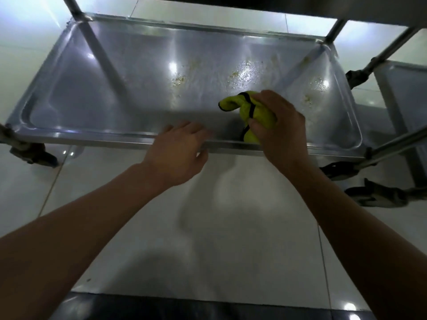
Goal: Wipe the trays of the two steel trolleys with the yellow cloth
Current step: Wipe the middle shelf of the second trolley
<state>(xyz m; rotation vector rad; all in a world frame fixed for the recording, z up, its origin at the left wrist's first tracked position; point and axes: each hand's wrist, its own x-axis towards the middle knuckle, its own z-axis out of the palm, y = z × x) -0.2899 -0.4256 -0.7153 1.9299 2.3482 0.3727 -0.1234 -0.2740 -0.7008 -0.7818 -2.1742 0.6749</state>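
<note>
- Steel is filling the upper half of the frame: the bottom tray (pixel 143 72) of a trolley is lying low over a white tiled floor (pixel 231 227), its rim running from the far left to the right of the frame.
- Yellowish crumbs and wet specks (pixel 240 75) are sitting on the tray floor, in the centre and toward the upper right.
- The right hand (pixel 280 125) is closing around the yellow cloth (pixel 249 109), which is bunched into a wad with a dark edging; the wad is resting on the tray just inside the near rim, right of centre.
- One end of the cloth is sticking out to the left of the fingers.
- The left hand (pixel 178 153) is lying loosely open and holding nothing, its fingers resting over the near rim of the tray, just left of the cloth.
- Upright posts (pixel 76 10) are rising from the far corners of the tray at the upper left and upper right.
- A second trolley's tray (pixel 404 88) is showing at the right edge of the frame, beside the first.
- Castor wheels (pixel 34 155) are standing on the floor at the left and lower right.
</note>
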